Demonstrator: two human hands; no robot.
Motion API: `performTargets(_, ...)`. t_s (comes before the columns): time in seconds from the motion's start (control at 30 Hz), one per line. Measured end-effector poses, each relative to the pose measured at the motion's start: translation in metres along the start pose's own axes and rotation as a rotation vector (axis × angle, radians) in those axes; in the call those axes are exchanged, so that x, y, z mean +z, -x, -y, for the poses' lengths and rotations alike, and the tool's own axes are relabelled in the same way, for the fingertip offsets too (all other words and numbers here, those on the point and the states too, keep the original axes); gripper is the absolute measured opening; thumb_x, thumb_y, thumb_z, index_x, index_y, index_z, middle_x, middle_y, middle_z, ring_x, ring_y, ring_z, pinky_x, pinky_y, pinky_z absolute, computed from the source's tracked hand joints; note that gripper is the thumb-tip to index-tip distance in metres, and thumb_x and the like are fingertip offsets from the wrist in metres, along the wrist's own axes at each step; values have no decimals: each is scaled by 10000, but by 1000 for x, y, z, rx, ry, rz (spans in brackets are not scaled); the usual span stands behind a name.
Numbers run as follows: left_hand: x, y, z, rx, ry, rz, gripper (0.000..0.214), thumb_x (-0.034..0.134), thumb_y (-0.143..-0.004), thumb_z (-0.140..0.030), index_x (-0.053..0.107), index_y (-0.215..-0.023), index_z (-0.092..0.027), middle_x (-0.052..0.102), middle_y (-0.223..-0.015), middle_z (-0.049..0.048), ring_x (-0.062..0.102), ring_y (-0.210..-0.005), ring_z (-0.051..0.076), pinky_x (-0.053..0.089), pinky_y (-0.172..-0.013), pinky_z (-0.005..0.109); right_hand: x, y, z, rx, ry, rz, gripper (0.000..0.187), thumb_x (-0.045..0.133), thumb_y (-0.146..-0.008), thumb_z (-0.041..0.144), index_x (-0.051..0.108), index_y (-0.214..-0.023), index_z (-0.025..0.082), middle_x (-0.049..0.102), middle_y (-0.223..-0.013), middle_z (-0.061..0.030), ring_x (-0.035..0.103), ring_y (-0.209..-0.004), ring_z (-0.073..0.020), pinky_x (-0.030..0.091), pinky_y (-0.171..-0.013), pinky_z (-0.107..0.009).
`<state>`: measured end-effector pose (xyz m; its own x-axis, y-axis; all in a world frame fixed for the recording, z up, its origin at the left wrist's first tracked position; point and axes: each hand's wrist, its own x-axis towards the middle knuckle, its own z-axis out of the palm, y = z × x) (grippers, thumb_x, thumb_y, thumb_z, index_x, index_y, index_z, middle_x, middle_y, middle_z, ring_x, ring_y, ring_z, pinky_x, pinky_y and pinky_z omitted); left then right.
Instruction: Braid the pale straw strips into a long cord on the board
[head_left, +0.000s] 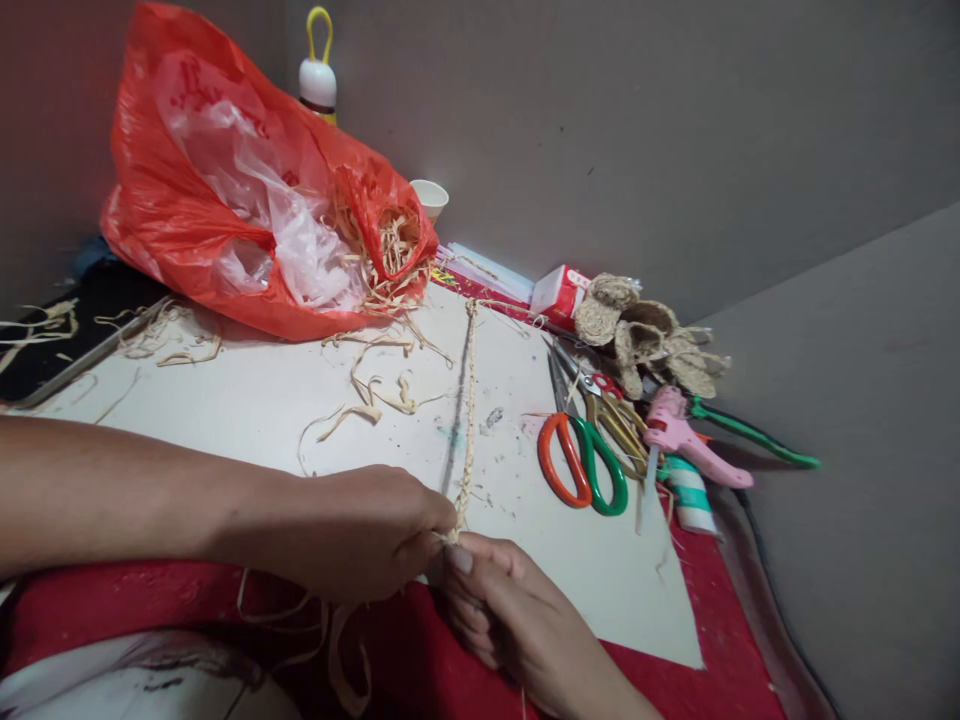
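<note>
A thin straw-coloured braid point(469, 420) stretches from the far side of the white board point(300, 390) down to my hands. My left hand point(367, 530) is closed at the braid's near end, its fingers mostly hidden from above. Close against it, my right hand point(502, 600) pinches the same end between thumb and fingers. Loose raffia strands point(349, 650) hang below my left hand. The far end of the braid point(471, 308) shows a small knot with a thin strand running right from it.
A red plastic bag point(255, 200) of raffia stands at the back left. To the right lie scissors with orange and green handles point(577, 465), gold-handled scissors point(619, 430), a pink glue gun point(694, 440) and woven straw pieces point(637, 330). Raffia scraps point(367, 410) lie on the board.
</note>
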<state>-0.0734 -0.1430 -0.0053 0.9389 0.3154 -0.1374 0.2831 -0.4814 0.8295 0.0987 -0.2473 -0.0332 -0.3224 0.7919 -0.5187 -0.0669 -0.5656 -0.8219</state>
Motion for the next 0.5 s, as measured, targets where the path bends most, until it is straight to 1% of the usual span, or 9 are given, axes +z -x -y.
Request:
performTargets(0.1,1,0,-2,-9,-118,-12,165,389,-828,-143,378,-670,-188,457,-551,-43,309,-457,72,204,-453,228,4,-1,-4,1,-73,-42,454,450,-924,485,388,-582,194,299,-459,82,240,-403,-60,181,-401,-214)
performTargets(0.2,0,1,-7,-57,-239,41,112,466,-774,-106,442,-701,-188,510,-558,-41,317,-420,67,204,-438,231,11,-2,-7,-2,-147,-125,439,483,-913,452,410,-571,187,316,-447,83,230,-382,-53,169,-380,-208)
performTargets(0.27,-2,2,-11,-73,-294,69,103,491,-757,-84,474,-728,-182,530,-561,-46,325,-408,62,206,-431,227,14,-3,-8,-5,-201,-157,426,505,-902,435,433,-570,179,327,-444,83,223,-372,-48,159,-368,-203)
performTargets(0.4,-7,2,-17,-83,-305,106,84,492,-778,-90,495,-759,-172,562,-581,-43,367,-416,57,214,-423,218,17,-3,-7,-27,-312,-140,426,550,-874,456,451,-571,172,311,-442,91,210,-373,-42,147,-356,-192)
performTargets(0.5,-8,1,-15,-61,-293,107,83,500,-762,-85,500,-774,-167,580,-600,-40,398,-433,59,217,-422,218,16,-3,-8,-32,-307,-138,420,560,-872,455,465,-579,170,323,-436,89,236,-374,-45,166,-359,-191)
